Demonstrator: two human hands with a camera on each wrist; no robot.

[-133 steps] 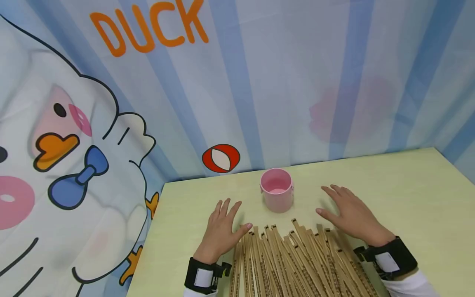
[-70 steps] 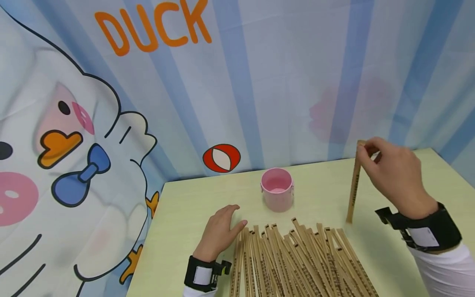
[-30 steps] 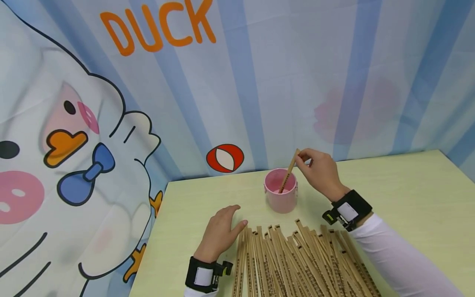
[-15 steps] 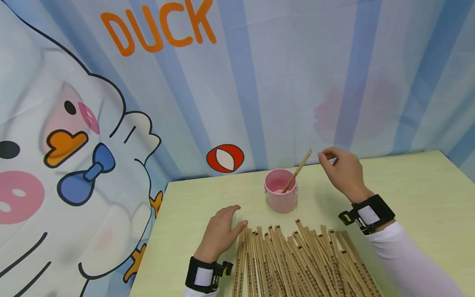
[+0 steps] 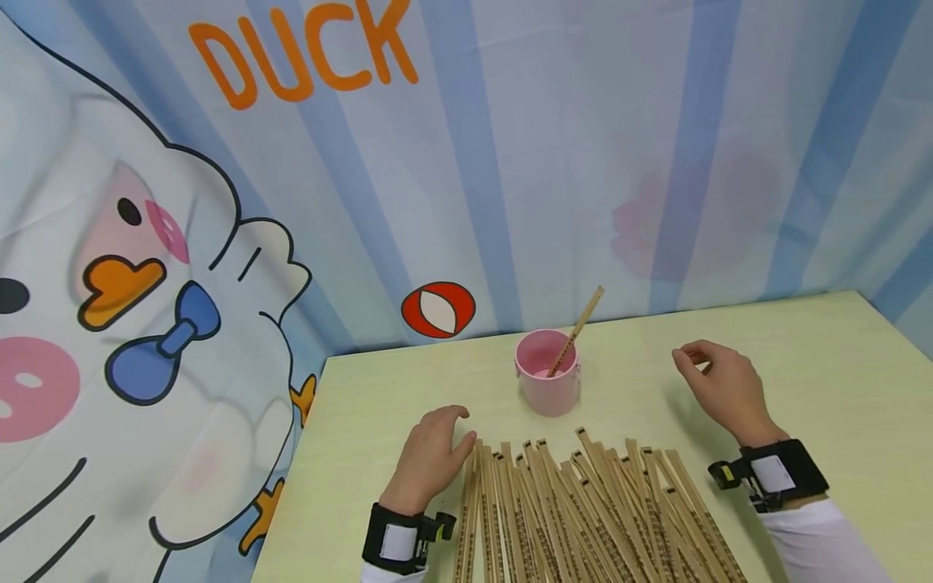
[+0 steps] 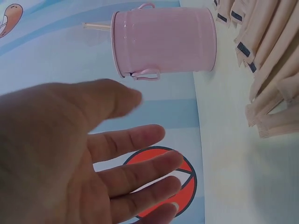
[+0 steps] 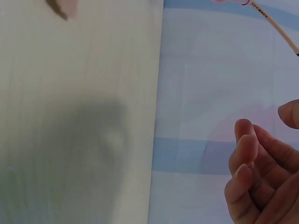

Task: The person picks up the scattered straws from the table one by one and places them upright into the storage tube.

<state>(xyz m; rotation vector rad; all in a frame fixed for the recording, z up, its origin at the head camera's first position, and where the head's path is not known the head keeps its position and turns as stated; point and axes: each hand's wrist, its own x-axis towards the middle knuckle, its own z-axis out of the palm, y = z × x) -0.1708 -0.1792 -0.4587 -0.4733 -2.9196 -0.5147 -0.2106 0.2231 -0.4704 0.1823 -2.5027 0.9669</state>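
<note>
A pink pail [image 5: 548,394] with small handle lugs stands upright near the back of the table. One slim, paper-wrapped stick [image 5: 587,314] with dark lettering leans in it, its upper end sticking out over the right rim. Several more such brown sticks [image 5: 583,518] lie loosely side by side at the front. My left hand [image 5: 426,461] is over the pile's left end, fingers loosely bent; the left wrist view shows nothing between thumb and fingers [image 6: 140,179]. My right hand [image 5: 729,393] hangs above the table right of the pail, fingers loosely curled, thumb apart, holding nothing.
The pale yellow table [image 5: 824,356] ends at a blue striped backdrop [image 5: 583,146] with a printed duck [image 5: 182,453] and a red ball print [image 5: 437,310]. Black bands [image 5: 790,474] with cameras sit on both wrists.
My right hand took a stick from the pile, stood it in the pail and let go. It has since drawn back to the right. The left hand has barely moved.
</note>
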